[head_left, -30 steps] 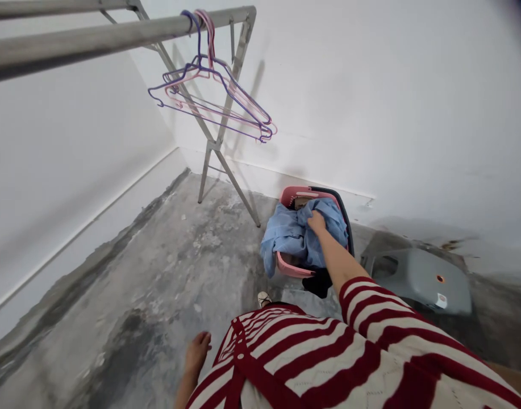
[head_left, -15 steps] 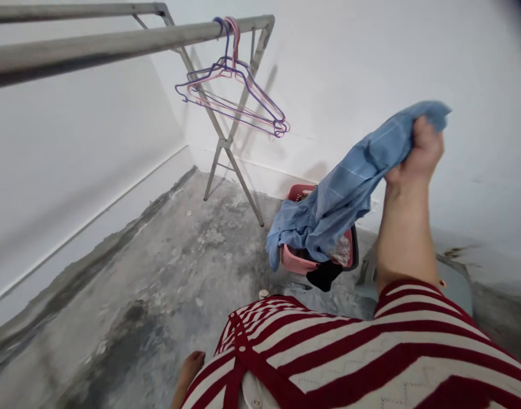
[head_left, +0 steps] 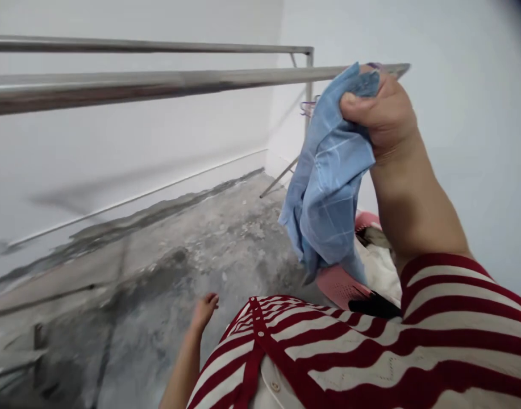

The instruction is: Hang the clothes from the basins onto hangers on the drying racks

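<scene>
My right hand (head_left: 382, 113) is raised and grips a crumpled light-blue checked shirt (head_left: 328, 182) by one bunched end, with the rest hanging below it. My left hand (head_left: 204, 311) hangs low beside my red-and-cream striped cardigan (head_left: 362, 346), holding nothing, its fingers loosely apart. Below the shirt sits a pink plastic laundry basket (head_left: 339, 287), partly hidden by my right forearm and my body. White cloth (head_left: 382, 272) lies inside it, and a black garment (head_left: 375, 305) shows at its front.
Metal bars of a drying rack (head_left: 158, 82) run across the view at about the height of my right hand. Hangers (head_left: 309, 106) are mostly hidden behind the shirt. White walls and a worn concrete floor (head_left: 209, 255) surround the rack.
My view has swung right and the rack looks closer. The shirt, lifted from the basket by my right hand, now hangs in a tighter bunch. White cloth shows in the basket.
</scene>
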Motion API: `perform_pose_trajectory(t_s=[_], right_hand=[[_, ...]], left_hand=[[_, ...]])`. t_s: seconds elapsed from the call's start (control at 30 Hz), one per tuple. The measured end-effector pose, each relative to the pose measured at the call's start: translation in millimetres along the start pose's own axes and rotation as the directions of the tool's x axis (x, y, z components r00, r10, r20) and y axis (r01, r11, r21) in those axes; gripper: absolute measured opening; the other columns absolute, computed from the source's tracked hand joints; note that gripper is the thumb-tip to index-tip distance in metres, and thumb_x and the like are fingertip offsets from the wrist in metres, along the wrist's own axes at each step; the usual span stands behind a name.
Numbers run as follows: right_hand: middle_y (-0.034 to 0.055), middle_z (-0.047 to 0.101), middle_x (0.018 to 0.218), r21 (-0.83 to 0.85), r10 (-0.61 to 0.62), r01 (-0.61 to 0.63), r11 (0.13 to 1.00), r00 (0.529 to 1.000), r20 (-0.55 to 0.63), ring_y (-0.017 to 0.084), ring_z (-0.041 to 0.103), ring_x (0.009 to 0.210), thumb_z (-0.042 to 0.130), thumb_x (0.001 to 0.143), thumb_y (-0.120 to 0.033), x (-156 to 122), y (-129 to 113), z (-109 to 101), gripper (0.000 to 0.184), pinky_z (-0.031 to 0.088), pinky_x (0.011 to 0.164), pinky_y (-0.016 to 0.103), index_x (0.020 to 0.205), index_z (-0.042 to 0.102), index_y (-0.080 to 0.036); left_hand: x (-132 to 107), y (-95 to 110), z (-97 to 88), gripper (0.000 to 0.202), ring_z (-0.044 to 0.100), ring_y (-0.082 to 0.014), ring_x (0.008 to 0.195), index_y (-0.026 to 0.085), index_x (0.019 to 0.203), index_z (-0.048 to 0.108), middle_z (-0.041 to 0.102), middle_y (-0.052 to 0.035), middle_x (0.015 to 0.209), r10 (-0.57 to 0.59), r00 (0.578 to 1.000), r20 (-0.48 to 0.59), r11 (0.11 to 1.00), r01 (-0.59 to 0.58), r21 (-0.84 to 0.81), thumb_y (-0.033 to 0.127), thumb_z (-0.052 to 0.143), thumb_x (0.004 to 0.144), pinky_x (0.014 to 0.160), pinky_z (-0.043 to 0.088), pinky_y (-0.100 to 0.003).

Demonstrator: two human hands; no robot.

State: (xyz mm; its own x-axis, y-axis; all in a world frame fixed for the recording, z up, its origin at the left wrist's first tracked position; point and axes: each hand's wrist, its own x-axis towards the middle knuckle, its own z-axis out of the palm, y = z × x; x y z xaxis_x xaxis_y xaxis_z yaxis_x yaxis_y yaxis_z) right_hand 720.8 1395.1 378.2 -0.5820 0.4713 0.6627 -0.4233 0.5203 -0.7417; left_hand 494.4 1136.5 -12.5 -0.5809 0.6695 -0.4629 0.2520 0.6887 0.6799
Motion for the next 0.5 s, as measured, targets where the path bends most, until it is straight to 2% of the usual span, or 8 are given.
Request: perform_pose_trajectory(t_s=[0.07, 0.1, 0.17, 0.23, 0.3, 0.33, 0.4, 0.5], right_hand=[[-0.01, 0.053, 0.056, 0.032, -0.003, -0.002, 0.999, 0.988, 0.156, -0.004, 0.049, 0.048, 0.057, 0.081, -0.001, 13, -4, 36, 0.016, 0.041, 0.044, 0.004, 0.068, 0.055, -0.011], [-0.0101, 0.052, 0.055, 0.053, -0.013, 0.001, 0.999, 0.978, 0.21, -0.005, 0.048, 0.047, 0.055, 0.081, -0.002, 19, -6, 52, 0.017, 0.039, 0.043, 0.004, 0.067, 0.054, -0.011], [-0.0108, 0.049, 0.054, 0.085, -0.045, 0.024, 0.996, 0.964, 0.263, -0.006, 0.045, 0.047, 0.053, 0.082, -0.004, 32, -9, 83, 0.019, 0.037, 0.042, 0.003, 0.065, 0.051, -0.011], [-0.0111, 0.045, 0.054, 0.089, -0.071, 0.049, 0.995, 0.963, 0.261, -0.006, 0.043, 0.047, 0.053, 0.083, -0.008, 44, -9, 111, 0.02, 0.036, 0.043, 0.003, 0.064, 0.048, -0.013], [-0.0109, 0.044, 0.055, 0.106, -0.091, 0.067, 0.992, 0.965, 0.245, -0.006, 0.043, 0.048, 0.053, 0.084, -0.01, 54, -8, 138, 0.021, 0.036, 0.045, 0.005, 0.064, 0.047, -0.014], [-0.0107, 0.044, 0.055, 0.129, -0.103, 0.073, 0.989, 0.964, 0.245, -0.006, 0.043, 0.049, 0.053, 0.084, -0.01, 58, -7, 150, 0.021, 0.037, 0.046, 0.006, 0.064, 0.047, -0.015], [-0.0102, 0.044, 0.056, 0.192, -0.132, 0.082, 0.978, 0.956, 0.263, -0.005, 0.043, 0.05, 0.051, 0.085, -0.009, 63, -6, 171, 0.022, 0.039, 0.048, 0.008, 0.065, 0.047, -0.015], [-0.0092, 0.043, 0.057, 0.292, -0.202, 0.115, 0.949, 0.936, 0.287, -0.002, 0.043, 0.05, 0.056, 0.084, -0.013, 63, -2, 189, 0.021, 0.041, 0.049, 0.011, 0.066, 0.047, -0.016]], left_hand=[[4, -2, -15.5, 0.03, 0.066, -0.0219, 0.074, 0.012, 0.087, 0.061, 0.064, -0.0029, 0.071, 0.012, 0.996, -0.086, 0.992, -0.023, -0.125, 0.04, 0.053, 0.083, 0.069, 0.052, -0.033], [3, -1, -24.3, 0.033, 0.067, -0.0228, 0.078, 0.011, 0.091, 0.061, 0.066, -0.0049, 0.075, 0.03, 0.991, -0.133, 0.982, -0.054, -0.182, 0.041, 0.053, 0.081, 0.071, 0.052, -0.034], [-9, 7, -42.6, 0.042, 0.066, -0.0217, 0.091, 0.011, 0.107, 0.057, 0.068, -0.0089, 0.096, 0.085, 0.969, -0.232, 0.949, -0.15, -0.277, 0.044, 0.051, 0.08, 0.078, 0.051, -0.032], [-30, 22, -59.5, 0.051, 0.063, -0.0188, 0.102, 0.017, 0.119, 0.052, 0.064, -0.0085, 0.116, 0.184, 0.928, -0.324, 0.888, -0.299, -0.351, 0.05, 0.049, 0.08, 0.086, 0.049, -0.03], [-51, 41, -74.0, 0.059, 0.061, -0.0217, 0.106, 0.015, 0.124, 0.049, 0.061, -0.0133, 0.121, 0.407, 0.799, -0.442, 0.707, -0.582, -0.401, 0.051, 0.055, 0.077, 0.089, 0.048, -0.034], [-58, 50, -80.5, 0.063, 0.059, -0.0225, 0.109, 0.017, 0.127, 0.046, 0.059, -0.0134, 0.124, 0.471, 0.736, -0.486, 0.663, -0.659, -0.356, 0.05, 0.06, 0.075, 0.091, 0.048, -0.035], [-62, 64, -93.8, 0.075, 0.056, -0.0241, 0.113, 0.021, 0.134, 0.039, 0.056, -0.0135, 0.128, 0.509, 0.652, -0.562, 0.681, -0.705, -0.201, 0.046, 0.068, 0.07, 0.093, 0.046, -0.039], [-46, 69, -117.5, 0.077, 0.056, -0.026, 0.114, 0.019, 0.136, 0.037, 0.055, -0.0157, 0.127, 0.427, 0.579, -0.694, 0.787, -0.617, -0.03, 0.042, 0.07, 0.07, 0.095, 0.044, -0.043]])
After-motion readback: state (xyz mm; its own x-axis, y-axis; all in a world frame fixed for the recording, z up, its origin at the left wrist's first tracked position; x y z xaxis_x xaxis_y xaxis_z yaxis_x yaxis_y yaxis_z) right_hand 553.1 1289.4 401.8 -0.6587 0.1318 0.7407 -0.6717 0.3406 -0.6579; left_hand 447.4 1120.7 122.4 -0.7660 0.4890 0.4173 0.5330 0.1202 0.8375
